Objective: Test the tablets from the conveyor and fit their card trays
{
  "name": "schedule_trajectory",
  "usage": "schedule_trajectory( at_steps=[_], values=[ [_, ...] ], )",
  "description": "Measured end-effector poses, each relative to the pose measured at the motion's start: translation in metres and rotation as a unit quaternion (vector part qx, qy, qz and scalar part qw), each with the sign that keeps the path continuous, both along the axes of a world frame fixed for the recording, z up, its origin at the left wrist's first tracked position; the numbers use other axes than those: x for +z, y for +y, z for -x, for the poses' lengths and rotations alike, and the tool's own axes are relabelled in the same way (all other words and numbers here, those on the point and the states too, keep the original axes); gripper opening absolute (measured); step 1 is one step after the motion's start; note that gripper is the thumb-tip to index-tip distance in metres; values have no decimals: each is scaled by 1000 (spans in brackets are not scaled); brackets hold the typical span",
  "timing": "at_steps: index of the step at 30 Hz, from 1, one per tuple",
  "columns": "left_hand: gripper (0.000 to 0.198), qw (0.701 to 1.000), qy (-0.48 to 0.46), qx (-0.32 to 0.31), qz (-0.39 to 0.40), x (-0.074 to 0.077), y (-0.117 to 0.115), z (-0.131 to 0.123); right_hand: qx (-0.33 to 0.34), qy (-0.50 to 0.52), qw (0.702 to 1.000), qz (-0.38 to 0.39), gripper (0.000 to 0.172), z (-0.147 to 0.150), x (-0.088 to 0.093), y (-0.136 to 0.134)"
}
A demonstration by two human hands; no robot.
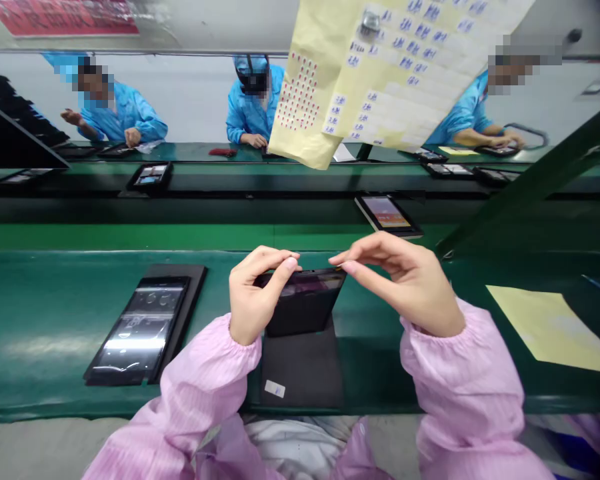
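A black tablet [307,303] with a glossy face is tipped up on its edge over a dark flat pad [303,373] that bears a small white label. My left hand [260,287] is closed at the tablet's upper left corner, thumb and index finger meeting at its top edge. At the upper right corner, my right hand [400,277] pinches something small and pale between thumb and forefinger, too small to name. To the left, another black tablet [140,330] with a shiny, reflective screen lies on a dark pad [195,287].
Yellow paper [550,327] lies on the green bench [50,320] at right. A lit device in a tray [387,213] sits beyond my hands. Yellow sheets [360,87] hang above. A green post [535,167] slants at right. Several people in blue work opposite.
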State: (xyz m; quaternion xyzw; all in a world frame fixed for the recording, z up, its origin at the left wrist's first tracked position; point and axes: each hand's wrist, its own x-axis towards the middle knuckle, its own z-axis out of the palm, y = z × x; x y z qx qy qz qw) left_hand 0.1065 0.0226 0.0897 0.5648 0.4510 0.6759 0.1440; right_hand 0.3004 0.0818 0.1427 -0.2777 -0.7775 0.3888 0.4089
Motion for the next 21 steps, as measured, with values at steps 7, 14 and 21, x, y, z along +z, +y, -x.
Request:
schedule_trajectory(
  at_steps=[7, 14, 21],
  values=[
    [10, 993, 4, 77, -94, -19, -2, 1, 124, -124, 983, -51, 10, 49, 21, 0],
    [10, 986, -14, 88, -141, -23, 0, -3, 120, -146, 980, -67, 9, 50, 24, -2],
    [9, 985, -37, 99, -137, -23, -1, -6, 122, -158, 977, -73, 13, 47, 23, -3]
  ],
)
